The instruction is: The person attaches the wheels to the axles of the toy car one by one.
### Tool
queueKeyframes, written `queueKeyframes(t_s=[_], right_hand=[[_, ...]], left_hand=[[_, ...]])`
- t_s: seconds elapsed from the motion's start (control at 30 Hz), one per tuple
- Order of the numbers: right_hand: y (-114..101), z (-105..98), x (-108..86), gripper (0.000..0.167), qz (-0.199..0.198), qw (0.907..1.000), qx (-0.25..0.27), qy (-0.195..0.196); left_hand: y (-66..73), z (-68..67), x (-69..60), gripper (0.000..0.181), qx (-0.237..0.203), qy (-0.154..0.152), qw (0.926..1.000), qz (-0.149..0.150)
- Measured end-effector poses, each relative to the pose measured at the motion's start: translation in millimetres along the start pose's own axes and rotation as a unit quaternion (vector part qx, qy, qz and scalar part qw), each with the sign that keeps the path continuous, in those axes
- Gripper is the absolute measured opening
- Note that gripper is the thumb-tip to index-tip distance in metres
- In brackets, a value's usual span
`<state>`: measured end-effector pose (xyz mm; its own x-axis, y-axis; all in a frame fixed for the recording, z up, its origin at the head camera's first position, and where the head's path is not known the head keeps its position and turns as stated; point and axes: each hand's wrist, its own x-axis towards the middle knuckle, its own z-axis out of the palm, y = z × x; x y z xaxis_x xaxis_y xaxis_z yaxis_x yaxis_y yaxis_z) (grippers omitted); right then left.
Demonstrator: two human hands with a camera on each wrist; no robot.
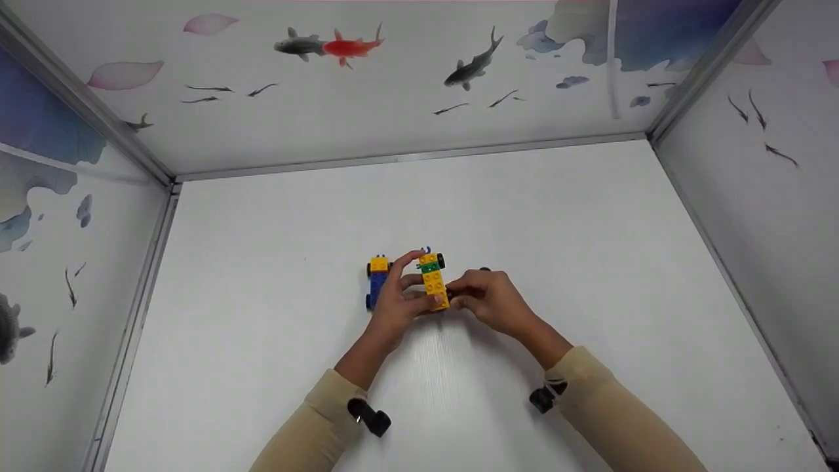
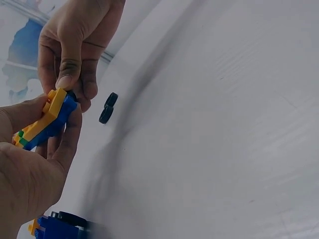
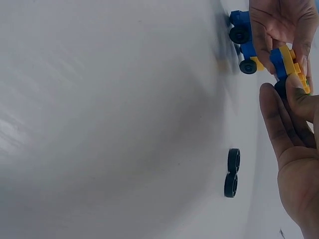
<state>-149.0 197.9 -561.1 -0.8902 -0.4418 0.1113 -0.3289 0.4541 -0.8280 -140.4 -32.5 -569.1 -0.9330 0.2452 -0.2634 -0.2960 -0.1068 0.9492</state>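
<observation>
My left hand [image 1: 393, 305] grips a toy car [image 1: 434, 283] made of building blocks. Yellow studded blocks and a green strip form its top, and its underside is blue [image 2: 62, 117]. A black wheel [image 1: 440, 260] sits at its far right corner. At the car's near end, my right hand [image 1: 495, 298] pinches a small black wheel [image 3: 280, 88] against its side; fingers partly hide it. Left of the left hand, a second toy car [image 1: 378, 282], blue with a yellow block and black wheels, stands on the table, partly covered by that hand in the head view.
Two loose black wheels [image 3: 232, 172] stand touching on the white table [image 1: 275, 367], beyond the right hand. Printed panels [image 1: 393, 111] with fish wall the table at the back and both sides. A small black camera [image 1: 370, 417] is strapped at the left wrist, another [image 1: 547, 396] at the right.
</observation>
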Motion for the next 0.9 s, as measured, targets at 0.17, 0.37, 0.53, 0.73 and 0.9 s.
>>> queueKeyframes(t_s=[0.17,0.37,0.53,0.73,0.9], right_hand=[[-1.5,-0.6,-0.5,0.029,0.003,1.0,-0.003,0.0],[-4.0,-0.9,-1.0,0.029,0.007,1.0,0.004,-0.002],[-4.9,-0.3,-1.9,0.03,0.016,0.9997,0.015,-0.005],[-5.3,2.2,-4.0,0.03,0.014,0.9987,0.046,-0.017],[-6.2,5.6,-4.8,0.028,0.031,0.9972,0.066,-0.013]], left_hand=[[1.0,-0.2,0.5,0.085,0.0,-0.005,1.0,0.001],[1.5,-1.0,1.3,0.086,-0.001,-0.007,1.0,0.002],[3.2,-2.5,1.5,0.087,-0.001,-0.011,0.9999,-0.001],[4.8,-6.9,1.1,0.086,-0.003,-0.013,0.9999,-0.011],[7.0,-9.3,0.9,0.085,-0.011,-0.015,0.9997,-0.015]])
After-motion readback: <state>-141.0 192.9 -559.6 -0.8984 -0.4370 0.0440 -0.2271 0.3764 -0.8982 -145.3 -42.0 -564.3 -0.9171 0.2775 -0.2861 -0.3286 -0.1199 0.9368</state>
